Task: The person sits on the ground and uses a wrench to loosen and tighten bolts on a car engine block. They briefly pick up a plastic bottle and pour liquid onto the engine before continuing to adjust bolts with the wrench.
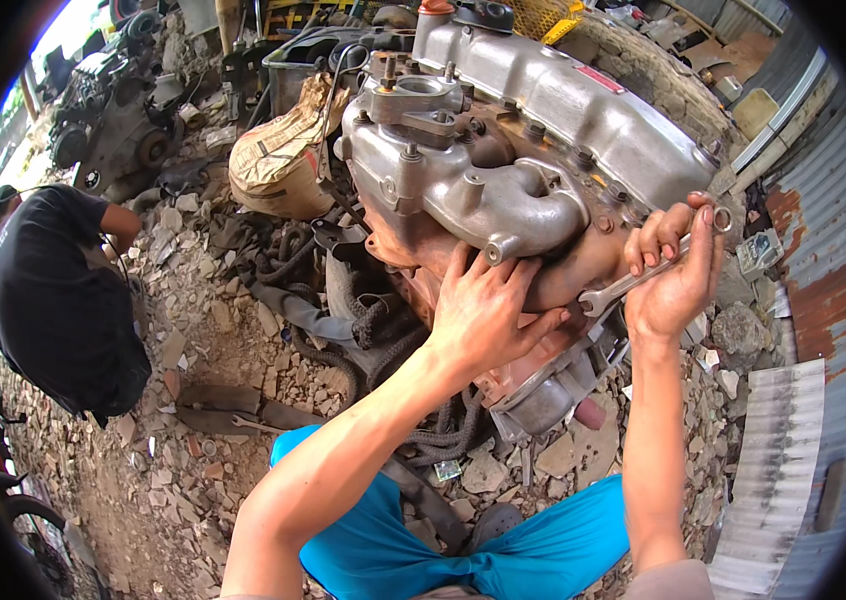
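Note:
A large engine (pixel 591 262) stands before me, with a silver cast manifold (pixel 535 212) along its near side. My left hand (pixel 478 318) lies against the engine just below the manifold, fingers stretched out and apart. Its fingertips are partly hidden under the casting, and its thumb points to the right. My right hand (pixel 678 285) is closed around a combination wrench (pixel 638 278), held tilted at the engine's right end. The wrench's open jaw is down near the engine block, left of the hand, and its ring end sticks out past my fingers at the upper right.
A silver valve cover (pixel 563 85) tops the engine. Behind its left end sits a torn brown sack (pixel 288 160). Dark hoses (pixel 348 320) lie at left, near another wrench (pixel 255 425) on the rubble. A co-worker (pixel 63 300) crouches at far left. Corrugated sheets (pixel 828 230) line the right.

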Demonstrator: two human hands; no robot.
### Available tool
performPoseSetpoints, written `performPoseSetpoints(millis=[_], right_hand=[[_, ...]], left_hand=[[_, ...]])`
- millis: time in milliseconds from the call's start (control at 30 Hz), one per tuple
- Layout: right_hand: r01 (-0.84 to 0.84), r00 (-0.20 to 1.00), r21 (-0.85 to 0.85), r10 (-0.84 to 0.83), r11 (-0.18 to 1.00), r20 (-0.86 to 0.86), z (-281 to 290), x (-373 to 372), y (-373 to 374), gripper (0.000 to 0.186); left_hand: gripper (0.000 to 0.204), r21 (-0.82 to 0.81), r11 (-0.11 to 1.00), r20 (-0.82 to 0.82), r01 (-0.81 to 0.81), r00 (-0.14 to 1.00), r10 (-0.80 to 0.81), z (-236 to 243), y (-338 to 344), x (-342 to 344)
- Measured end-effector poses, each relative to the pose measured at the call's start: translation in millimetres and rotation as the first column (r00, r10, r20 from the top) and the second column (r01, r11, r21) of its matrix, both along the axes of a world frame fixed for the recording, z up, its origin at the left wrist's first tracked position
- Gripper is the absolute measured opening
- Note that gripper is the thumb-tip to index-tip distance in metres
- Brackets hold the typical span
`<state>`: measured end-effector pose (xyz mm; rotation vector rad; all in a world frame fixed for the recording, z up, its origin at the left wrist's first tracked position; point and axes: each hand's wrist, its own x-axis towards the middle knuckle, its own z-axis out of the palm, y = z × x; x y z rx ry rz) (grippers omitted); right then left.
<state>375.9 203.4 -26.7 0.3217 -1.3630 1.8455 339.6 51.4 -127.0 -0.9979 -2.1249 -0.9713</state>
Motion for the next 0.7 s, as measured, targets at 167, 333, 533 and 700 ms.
performPoseSetpoints(millis=[167,333,533,700], right_hand=[[0.046,0.998,-0.027,-0.045,0.999,0.034,5,-6,-14,0.054],[0.123,0.986,-0.059,-0.115,0.991,0.121,14,-9,-15,0.055],[0.183,0.971,-0.025,-0.177,0.983,0.159,18,-12,-20,0.052],[0.239,0.952,0.037,-0.242,0.970,0.186,18,-13,-21,0.048]], left_hand=[[0.064,-0.035,0.999,0.020,0.009,1.000,-0.009,-2,-2,0],[0.065,-0.099,0.995,0.069,0.020,0.998,-0.014,3,0,3],[0.063,-0.104,0.991,0.119,0.086,0.990,-0.073,7,2,-4],[0.065,-0.092,0.989,0.152,0.112,0.984,-0.097,4,3,-1]])
